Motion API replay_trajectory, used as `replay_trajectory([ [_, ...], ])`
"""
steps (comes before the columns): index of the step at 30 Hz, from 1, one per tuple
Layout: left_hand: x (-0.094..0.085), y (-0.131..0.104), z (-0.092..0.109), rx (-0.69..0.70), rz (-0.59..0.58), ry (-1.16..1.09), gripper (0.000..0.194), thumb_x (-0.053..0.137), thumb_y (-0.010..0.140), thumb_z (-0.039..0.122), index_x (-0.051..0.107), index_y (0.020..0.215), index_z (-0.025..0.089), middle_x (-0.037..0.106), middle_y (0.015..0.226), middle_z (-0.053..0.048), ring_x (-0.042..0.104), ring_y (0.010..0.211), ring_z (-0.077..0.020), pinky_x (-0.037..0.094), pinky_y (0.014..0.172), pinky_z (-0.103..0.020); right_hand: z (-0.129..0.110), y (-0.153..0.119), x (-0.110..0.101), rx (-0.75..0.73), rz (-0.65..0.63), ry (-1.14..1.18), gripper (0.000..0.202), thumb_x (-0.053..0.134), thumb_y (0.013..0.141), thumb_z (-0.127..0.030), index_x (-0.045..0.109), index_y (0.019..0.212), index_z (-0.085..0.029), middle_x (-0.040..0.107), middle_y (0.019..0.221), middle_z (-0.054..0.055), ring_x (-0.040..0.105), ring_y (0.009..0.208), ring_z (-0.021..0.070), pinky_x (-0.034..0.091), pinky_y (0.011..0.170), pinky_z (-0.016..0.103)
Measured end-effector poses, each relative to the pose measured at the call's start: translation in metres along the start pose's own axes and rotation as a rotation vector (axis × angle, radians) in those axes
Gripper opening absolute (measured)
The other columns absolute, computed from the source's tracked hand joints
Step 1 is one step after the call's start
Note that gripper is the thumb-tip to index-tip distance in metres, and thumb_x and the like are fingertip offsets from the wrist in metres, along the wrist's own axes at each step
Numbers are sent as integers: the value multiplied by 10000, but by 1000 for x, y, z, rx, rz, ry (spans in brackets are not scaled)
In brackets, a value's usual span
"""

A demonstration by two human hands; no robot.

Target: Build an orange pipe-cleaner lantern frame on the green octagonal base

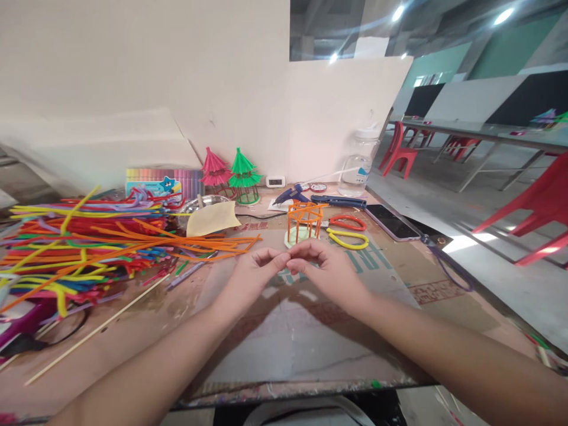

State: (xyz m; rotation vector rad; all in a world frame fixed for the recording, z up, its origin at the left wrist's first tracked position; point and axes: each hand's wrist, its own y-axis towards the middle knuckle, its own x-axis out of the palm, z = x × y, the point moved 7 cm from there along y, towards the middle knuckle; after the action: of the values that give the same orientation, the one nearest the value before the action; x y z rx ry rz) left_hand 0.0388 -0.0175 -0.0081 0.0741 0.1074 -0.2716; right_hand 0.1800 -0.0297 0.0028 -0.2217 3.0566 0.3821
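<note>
My left hand point(262, 267) and my right hand point(320, 266) meet over the cardboard mat, thumbs and fingertips pinched together. Whatever is between them is too small or hidden to make out. Just beyond the fingers stands a small orange frame point(305, 220) of pipe cleaners on a pale round base point(289, 238), partly covered by my right hand. Scissors with one red and one yellow handle point(350, 239) lie to its right. A bundle of orange pipe cleaners point(213, 242) reaches in from the left, close to my left hand.
Many coloured pipe cleaners point(89, 236) heap up at left, beside a wooden stick point(100, 328). Behind are a pink tower point(215, 168), a green tower point(243, 171), a blue glue gun point(293, 193) and a water bottle point(356, 165). A phone point(393, 223) lies near the right edge.
</note>
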Motion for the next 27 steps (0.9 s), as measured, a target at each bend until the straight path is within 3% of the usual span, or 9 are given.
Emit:
replay_trajectory([
  [10, 0, -3, 12, 122, 41, 225, 222, 645, 833, 354, 724, 715, 184, 735, 730, -24, 650, 716, -179, 492, 706, -270, -8, -2, -1, -116, -35, -179, 80, 619, 825, -249, 674, 774, -222, 729, 713, 21, 687, 672, 172, 529, 666, 303],
  [20, 6, -2, 6, 42, 0, 90, 276, 685, 798, 446, 708, 703, 187, 710, 715, -26, 618, 668, -164, 483, 652, -271, -1, -2, 1, -65, -13, -126, 40, 560, 842, -258, 562, 844, -218, 596, 610, -44, 583, 572, 121, 465, 588, 251],
  [24, 9, -3, 5, 20, -58, 32, 331, 665, 813, 504, 726, 735, 189, 720, 772, -39, 637, 728, -176, 497, 702, -283, 0, 0, -4, -69, -5, -116, 106, 546, 891, -303, 599, 869, -213, 652, 672, -18, 619, 605, 132, 495, 609, 263],
  [27, 8, -1, -3, -18, -36, 9, 317, 719, 769, 500, 749, 779, 185, 702, 762, -30, 616, 722, -167, 485, 701, -277, -7, 0, -10, -210, 30, -249, 125, 578, 894, -290, 684, 871, -229, 735, 813, 27, 680, 736, 171, 523, 702, 306],
])
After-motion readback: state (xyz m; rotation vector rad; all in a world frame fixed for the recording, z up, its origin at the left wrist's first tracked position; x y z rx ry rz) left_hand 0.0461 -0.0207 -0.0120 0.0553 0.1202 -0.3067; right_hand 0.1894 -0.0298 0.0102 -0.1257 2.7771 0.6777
